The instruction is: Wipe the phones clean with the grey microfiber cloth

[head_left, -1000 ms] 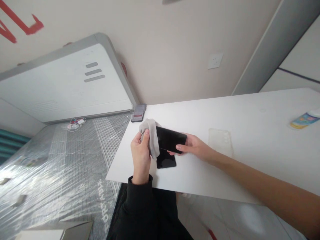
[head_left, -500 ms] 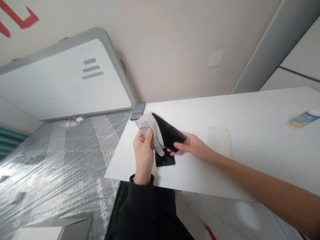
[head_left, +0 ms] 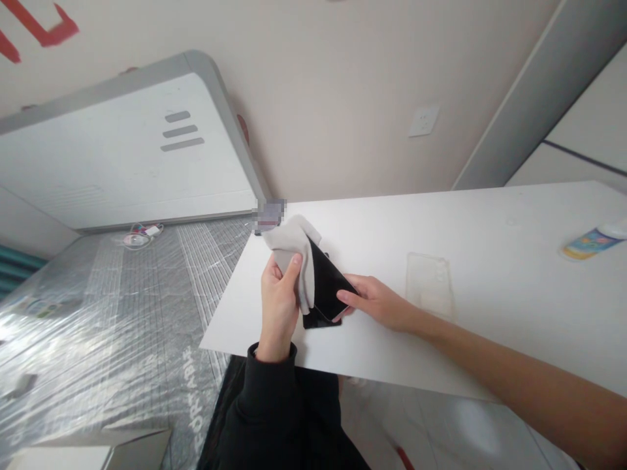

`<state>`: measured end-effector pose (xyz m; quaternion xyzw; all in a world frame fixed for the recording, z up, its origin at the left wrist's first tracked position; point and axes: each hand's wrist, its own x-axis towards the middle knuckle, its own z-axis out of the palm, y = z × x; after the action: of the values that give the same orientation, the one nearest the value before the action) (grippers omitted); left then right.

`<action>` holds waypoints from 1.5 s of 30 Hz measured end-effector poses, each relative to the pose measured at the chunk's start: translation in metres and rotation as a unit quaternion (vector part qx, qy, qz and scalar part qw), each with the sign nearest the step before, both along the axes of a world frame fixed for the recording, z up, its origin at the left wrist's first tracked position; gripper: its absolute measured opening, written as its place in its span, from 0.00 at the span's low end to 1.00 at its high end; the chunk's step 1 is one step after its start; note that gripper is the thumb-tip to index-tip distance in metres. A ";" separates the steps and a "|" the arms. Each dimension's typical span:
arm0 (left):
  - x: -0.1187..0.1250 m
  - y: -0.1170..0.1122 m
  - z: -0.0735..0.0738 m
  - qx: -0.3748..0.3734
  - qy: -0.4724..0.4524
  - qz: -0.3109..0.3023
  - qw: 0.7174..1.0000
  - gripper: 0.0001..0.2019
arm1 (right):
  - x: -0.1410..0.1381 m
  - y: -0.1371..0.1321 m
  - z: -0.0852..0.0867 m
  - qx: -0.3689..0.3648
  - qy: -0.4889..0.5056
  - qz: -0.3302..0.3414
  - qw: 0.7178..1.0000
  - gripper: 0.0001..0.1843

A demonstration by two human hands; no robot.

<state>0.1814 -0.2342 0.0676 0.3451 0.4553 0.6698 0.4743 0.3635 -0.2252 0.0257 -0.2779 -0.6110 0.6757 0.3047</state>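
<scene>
My left hand (head_left: 277, 303) is closed round a grey cloth (head_left: 294, 250) and presses it against the upper end of a black phone (head_left: 329, 284). My right hand (head_left: 376, 301) grips that phone by its lower right edge and holds it tilted above the white table (head_left: 490, 313). A second flat black piece (head_left: 318, 320) lies on the table just under the phone, mostly hidden by it. My left arm wears a black sleeve; the right forearm is bare.
A clear phone case (head_left: 428, 284) lies on the table right of my hands. A small colourful bottle (head_left: 590, 240) lies at the far right. Another phone (head_left: 267, 219) rests at the table's far left corner. A plastic-wrapped mattress (head_left: 112, 313) and a white appliance (head_left: 122, 156) are to the left.
The phone has been turned from lying nearly level to a steeper tilt, its upper end swinging toward the cloth. The cloth shifted up over that end; both hands kept their grip.
</scene>
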 end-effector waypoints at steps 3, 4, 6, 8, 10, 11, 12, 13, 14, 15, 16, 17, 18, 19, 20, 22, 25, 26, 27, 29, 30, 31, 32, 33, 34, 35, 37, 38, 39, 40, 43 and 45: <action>0.003 -0.003 -0.003 -0.059 0.072 -0.119 0.989 0.20 | -0.001 0.004 -0.005 0.006 0.018 -0.073 0.997 0.31; 0.004 -0.004 -0.004 -0.071 0.100 -0.144 0.982 0.19 | -0.001 0.006 -0.006 0.002 0.025 -0.088 0.996 0.33; 0.005 -0.005 -0.006 -0.081 0.138 -0.154 0.975 0.18 | -0.001 0.007 -0.006 -0.007 0.024 -0.090 0.996 0.35; 0.005 -0.004 -0.007 -0.076 0.132 -0.116 0.982 0.18 | -0.001 0.005 -0.004 -0.011 0.006 -0.050 0.999 0.34; 0.003 -0.002 -0.006 -0.059 0.084 -0.057 0.993 0.19 | 0.000 0.001 0.000 -0.009 -0.015 0.005 1.000 0.32; 0.002 0.000 -0.005 -0.048 0.054 -0.025 0.997 0.20 | 0.000 0.000 0.002 -0.006 -0.023 0.026 0.999 0.32; 0.001 0.001 -0.004 -0.037 0.024 0.003 0.999 0.21 | 0.000 -0.001 0.004 -0.004 -0.027 0.038 0.999 0.31; 0.001 0.001 -0.004 -0.030 -0.001 0.020 0.999 0.22 | 0.000 -0.002 0.005 -0.001 -0.027 0.039 0.999 0.31; 0.002 0.002 -0.003 -0.027 -0.019 0.023 0.999 0.22 | 0.000 -0.001 0.005 0.004 -0.026 0.030 0.999 0.31; 0.003 0.001 -0.003 -0.029 -0.026 0.011 0.999 0.22 | 0.001 0.000 0.004 0.009 -0.022 0.009 1.000 0.30; 0.004 0.001 -0.003 -0.038 -0.022 -0.015 0.999 0.22 | 0.001 0.002 0.004 0.015 -0.017 -0.020 1.000 0.30; 0.005 0.000 -0.004 -0.051 -0.010 -0.050 0.997 0.22 | 0.002 0.004 0.003 0.018 -0.013 -0.051 0.998 0.30; 0.006 -0.001 -0.005 -0.065 0.010 -0.086 0.994 0.21 | 0.002 0.006 0.002 0.017 -0.010 -0.078 0.997 0.31; 0.007 -0.002 -0.006 -0.079 0.032 -0.115 0.990 0.21 | 0.003 0.008 0.001 0.014 -0.008 -0.096 0.995 0.31; 0.008 -0.002 -0.007 -0.090 0.050 -0.135 0.985 0.20 | 0.003 0.009 0.001 0.009 -0.008 -0.100 0.995 0.32; 0.008 -0.002 -0.008 -0.091 0.066 -0.123 0.986 0.19 | 0.003 0.008 0.002 0.001 -0.011 -0.070 0.997 0.33; 0.007 -0.001 -0.007 -0.053 0.017 -0.025 0.998 0.20 | 0.003 0.004 0.003 0.003 -0.026 0.010 1.000 0.31; 0.008 -0.001 -0.007 -0.040 -0.007 -0.001 0.999 0.20 | 0.003 0.003 0.004 0.006 -0.030 0.021 0.999 0.31; 0.010 -0.001 -0.007 -0.034 -0.023 0.004 0.999 0.21 | 0.003 0.003 0.004 0.009 -0.032 0.018 0.999 0.31; 0.015 -0.004 -0.008 -0.041 -0.012 -0.042 0.998 0.20 | 0.003 0.005 0.003 0.014 -0.025 -0.030 0.999 0.31; 0.017 -0.005 -0.009 -0.049 0.015 -0.073 0.996 0.19 | 0.003 0.006 0.002 0.014 -0.017 -0.062 0.998 0.31; 0.019 -0.007 -0.010 -0.056 0.048 -0.098 0.992 0.17 | 0.004 0.007 0.002 0.012 -0.009 -0.088 0.996 0.31; 0.020 -0.007 -0.012 -0.061 0.075 -0.113 0.989 0.16 | 0.004 0.008 0.001 0.008 -0.003 -0.100 0.995 0.31; 0.019 -0.008 -0.012 -0.063 0.091 -0.114 0.987 0.16 | 0.004 0.008 0.002 0.003 -0.001 -0.095 0.995 0.31; 0.018 -0.007 -0.013 -0.062 0.091 -0.101 0.989 0.15 | 0.004 0.008 0.002 -0.001 -0.004 -0.075 0.997 0.31; 0.015 -0.005 -0.013 -0.056 0.078 -0.077 0.992 0.16 | 0.004 0.007 0.003 -0.003 -0.012 -0.045 0.999 0.31; 0.009 -0.002 -0.011 -0.034 0.027 -0.011 0.999 0.17 | 0.004 0.005 0.006 -0.003 -0.032 0.015 0.999 0.31; 0.008 0.000 -0.010 -0.018 -0.004 0.029 0.999 0.18 | 0.005 0.005 0.007 0.001 -0.038 0.030 0.999 0.30; 0.008 0.000 -0.010 -0.004 -0.034 0.064 0.997 0.19 | 0.005 0.005 0.008 0.008 -0.042 0.026 0.999 0.30; 0.010 0.000 -0.010 0.004 -0.057 0.085 0.995 0.19 | 0.007 0.006 0.009 0.020 -0.044 0.002 0.999 0.30; 0.024 -0.006 -0.013 -0.026 -0.047 0.043 0.998 0.18 | 0.011 0.012 0.011 0.066 -0.040 -0.118 0.990 0.30; 0.031 -0.010 -0.016 -0.055 0.015 -0.021 0.998 0.17 | 0.012 0.016 0.012 0.069 -0.031 -0.143 0.987 0.31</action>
<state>0.2123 -0.2442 0.0520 0.3380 0.4917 0.6280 0.4996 0.3756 -0.2096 0.0380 -0.3619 -0.6190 0.5727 0.3974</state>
